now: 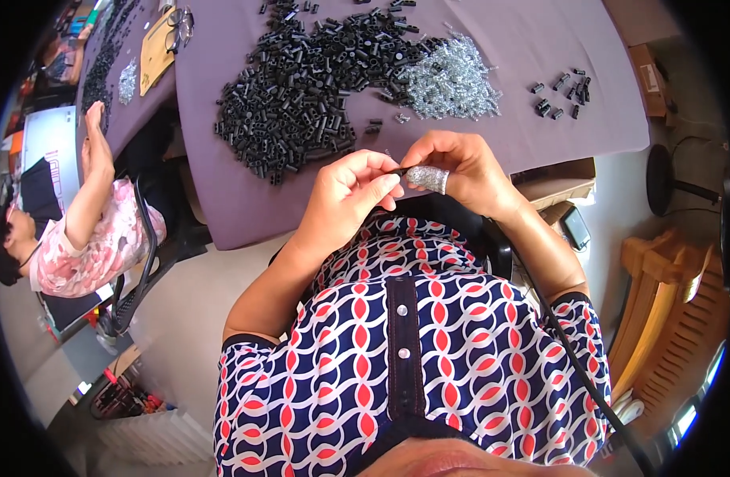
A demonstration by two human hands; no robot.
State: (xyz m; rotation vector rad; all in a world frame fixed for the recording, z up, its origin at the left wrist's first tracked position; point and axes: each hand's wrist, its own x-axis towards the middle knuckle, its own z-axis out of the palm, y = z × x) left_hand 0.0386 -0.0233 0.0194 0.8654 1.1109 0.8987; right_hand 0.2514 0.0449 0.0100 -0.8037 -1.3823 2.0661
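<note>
Black tube piece, small and thin, is pinched between the fingertips of the left hand and the right hand, both grips closed on it, held just off the near edge of the tabletop above the lap. Risk judged: it sits past the edge, so a slip drops it to the floor, and the silvery thumb wrap may dull the hold. Open room lies between the hands and the black parts heap; the metal springs pile and a neighbouring person's arm stay well apart.

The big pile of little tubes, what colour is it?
Black, seen in the head view: pile of little tubes.
</note>
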